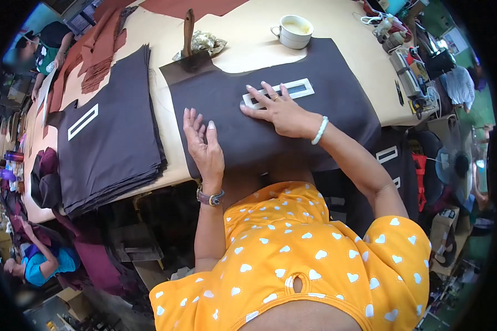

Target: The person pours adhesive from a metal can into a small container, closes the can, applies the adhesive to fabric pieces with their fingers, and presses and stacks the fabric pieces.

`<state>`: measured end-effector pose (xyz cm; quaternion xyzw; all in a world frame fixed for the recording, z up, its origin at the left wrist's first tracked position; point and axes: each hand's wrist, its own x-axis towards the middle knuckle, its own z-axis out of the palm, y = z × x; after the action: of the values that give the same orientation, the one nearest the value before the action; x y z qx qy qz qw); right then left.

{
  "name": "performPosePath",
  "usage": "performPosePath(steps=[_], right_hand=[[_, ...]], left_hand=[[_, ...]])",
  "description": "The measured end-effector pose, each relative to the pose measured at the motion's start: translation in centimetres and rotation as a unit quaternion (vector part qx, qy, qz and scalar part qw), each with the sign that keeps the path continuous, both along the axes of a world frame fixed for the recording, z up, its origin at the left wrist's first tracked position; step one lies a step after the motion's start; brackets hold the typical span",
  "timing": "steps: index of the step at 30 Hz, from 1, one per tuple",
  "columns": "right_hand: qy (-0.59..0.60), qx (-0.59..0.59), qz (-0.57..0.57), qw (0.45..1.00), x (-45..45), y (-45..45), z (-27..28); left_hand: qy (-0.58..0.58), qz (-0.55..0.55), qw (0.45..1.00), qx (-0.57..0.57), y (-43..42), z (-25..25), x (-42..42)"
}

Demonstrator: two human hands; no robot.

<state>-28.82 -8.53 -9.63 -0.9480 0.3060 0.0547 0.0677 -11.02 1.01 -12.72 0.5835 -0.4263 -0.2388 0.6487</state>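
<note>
A dark fabric piece (pixel 292 124) lies flat on the table in front of me. On it is a white rectangular frame-shaped strip (pixel 302 88). My right hand (pixel 279 110) rests over the left part of this strip, palm down with its fingers spread, holding nothing. Left of it, my left hand (pixel 204 144) is raised at the left side of the fabric, fingers apart and nothing in them. A stack of dark fabric pieces (pixel 116 127) lies farther left, its top piece bearing a similar white strip (pixel 83 122).
A cup (pixel 295 33) and a brush with a wooden handle (pixel 189 33), beside crumpled material (pixel 207 44), stand beyond the fabric. Reddish-brown pieces (pixel 102 49) lie at the back left. Co-workers (pixel 52 47) are at the left. Tools and cables (pixel 408 71) crowd the right edge.
</note>
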Motion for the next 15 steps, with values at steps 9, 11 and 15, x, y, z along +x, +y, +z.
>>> performPosePath(steps=[9,11,15], right_hand=[[-0.343,-0.173,-0.335,0.86,-12.5,-7.9,-0.9],[-0.206,-0.187,-0.516,0.81,-14.2,-8.3,-0.1],[-0.177,-0.113,-0.6,0.772,-16.0,-10.0,-0.1]], left_hand=[[-0.446,0.168,0.86,0.183,-2.3,0.6,5.3],[-0.484,0.207,0.807,0.267,-3.5,0.8,7.0],[-0.439,0.151,0.844,0.269,-5.5,0.6,7.6]])
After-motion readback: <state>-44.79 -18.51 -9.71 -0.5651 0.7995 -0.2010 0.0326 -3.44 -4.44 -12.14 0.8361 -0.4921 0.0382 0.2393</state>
